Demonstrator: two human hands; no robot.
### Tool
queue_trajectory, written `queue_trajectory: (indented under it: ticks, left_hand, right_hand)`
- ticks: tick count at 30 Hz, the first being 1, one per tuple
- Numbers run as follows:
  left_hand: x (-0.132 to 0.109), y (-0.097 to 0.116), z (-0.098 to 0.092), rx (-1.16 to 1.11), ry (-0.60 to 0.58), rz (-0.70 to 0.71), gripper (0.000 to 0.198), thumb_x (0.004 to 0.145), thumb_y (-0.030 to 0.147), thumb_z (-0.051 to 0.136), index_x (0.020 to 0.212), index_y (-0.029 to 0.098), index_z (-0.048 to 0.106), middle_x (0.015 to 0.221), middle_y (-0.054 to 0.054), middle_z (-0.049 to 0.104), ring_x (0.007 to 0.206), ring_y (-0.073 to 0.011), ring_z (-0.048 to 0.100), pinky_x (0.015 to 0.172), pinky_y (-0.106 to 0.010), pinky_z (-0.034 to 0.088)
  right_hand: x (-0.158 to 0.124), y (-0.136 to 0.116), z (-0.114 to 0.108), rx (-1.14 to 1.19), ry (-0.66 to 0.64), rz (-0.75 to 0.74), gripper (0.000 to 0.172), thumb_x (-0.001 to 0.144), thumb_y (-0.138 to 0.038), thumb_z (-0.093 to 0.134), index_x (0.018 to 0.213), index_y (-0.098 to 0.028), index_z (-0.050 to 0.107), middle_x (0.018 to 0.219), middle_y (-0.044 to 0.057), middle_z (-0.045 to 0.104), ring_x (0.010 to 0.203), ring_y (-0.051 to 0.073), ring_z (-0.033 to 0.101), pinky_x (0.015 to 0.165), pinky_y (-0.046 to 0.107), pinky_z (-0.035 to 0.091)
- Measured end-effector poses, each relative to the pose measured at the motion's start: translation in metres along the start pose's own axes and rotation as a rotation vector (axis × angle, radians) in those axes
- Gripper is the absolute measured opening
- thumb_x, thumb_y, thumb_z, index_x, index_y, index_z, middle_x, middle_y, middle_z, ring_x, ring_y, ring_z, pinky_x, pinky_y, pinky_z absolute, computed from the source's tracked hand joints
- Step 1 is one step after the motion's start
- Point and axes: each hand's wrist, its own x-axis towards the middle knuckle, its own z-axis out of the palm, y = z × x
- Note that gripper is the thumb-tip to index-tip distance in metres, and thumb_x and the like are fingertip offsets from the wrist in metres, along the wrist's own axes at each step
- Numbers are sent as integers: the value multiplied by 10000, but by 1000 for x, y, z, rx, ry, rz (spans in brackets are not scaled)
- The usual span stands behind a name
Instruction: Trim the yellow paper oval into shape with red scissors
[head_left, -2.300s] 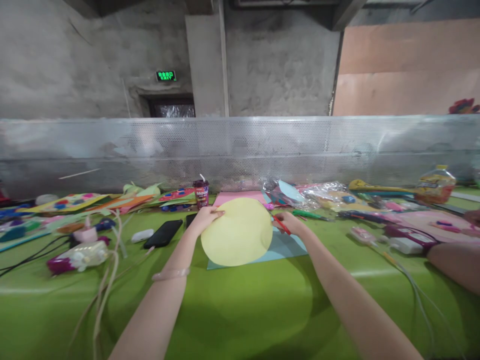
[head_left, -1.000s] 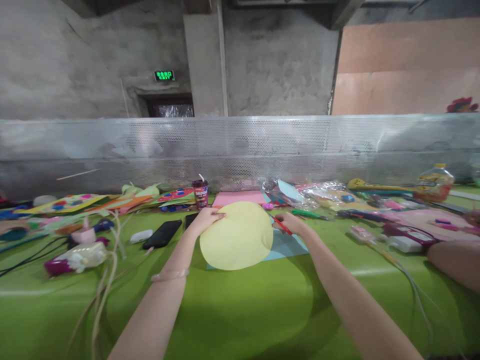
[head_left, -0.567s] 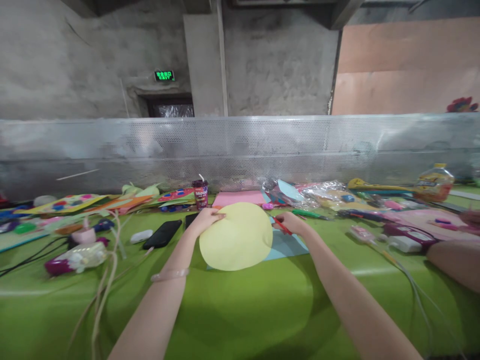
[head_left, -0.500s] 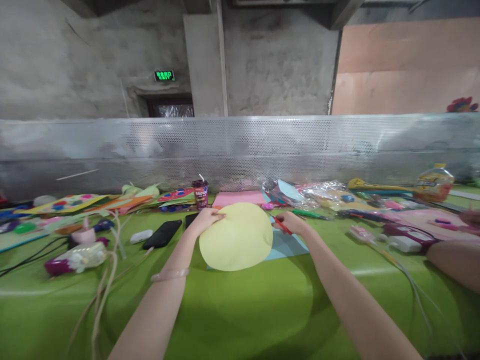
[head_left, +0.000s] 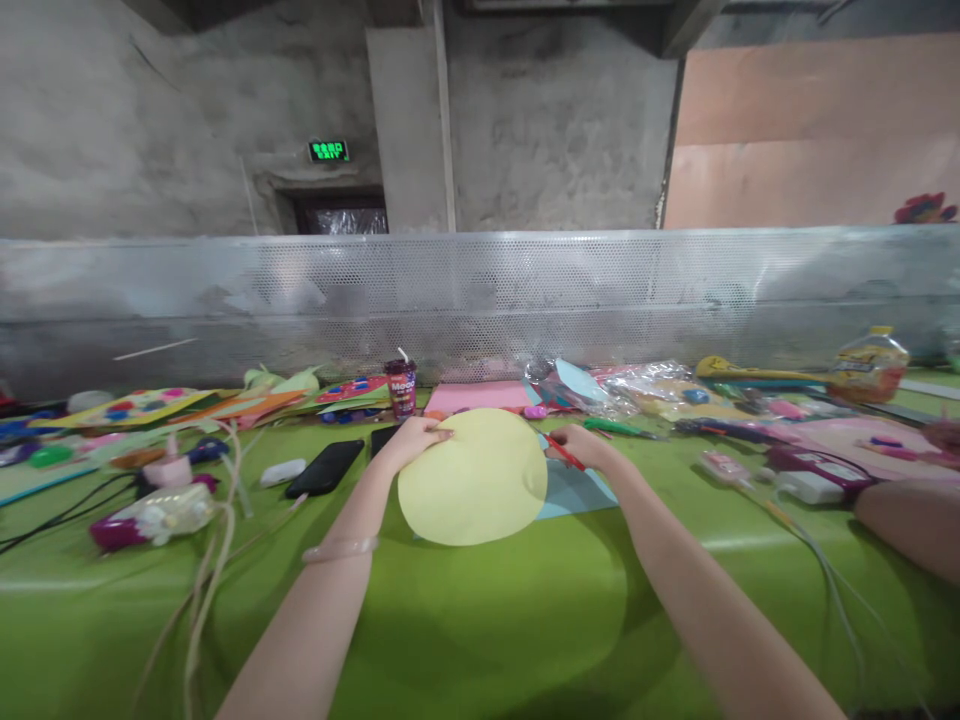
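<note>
Shifted slightly nearer than before, smooth, rounded yellow paper (head_left: 472, 480) is pinched at its upper left edge by the left grip (head_left: 411, 443); the right grip (head_left: 586, 446) clasps red-handled scissors (head_left: 568, 454) at its right edge, over flat blue paper (head_left: 576, 492) on the glossy green surface (head_left: 487, 625).

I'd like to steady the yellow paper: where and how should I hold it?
Probably pinch the yellow paper by its lower-left rim, coming from the near side. The sheet is thin, that rim looks free, the left hand holds its upper left, and the red tool in the right hand is by the right edge.
</note>
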Motion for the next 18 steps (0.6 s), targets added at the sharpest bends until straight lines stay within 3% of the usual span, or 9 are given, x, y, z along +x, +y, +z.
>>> queue_trajectory:
  ticks: [18]
  left_hand:
    - [1, -2, 0, 14, -6, 6, 353, 563, 448, 606, 730, 140, 646, 692, -49, 656, 599, -199, 593, 536, -267, 429]
  right_hand:
    - [4, 7, 2, -60, 13, -6, 139, 627, -254, 485, 565, -142, 540, 504, -10, 494, 437, 82, 392, 412, 201, 278]
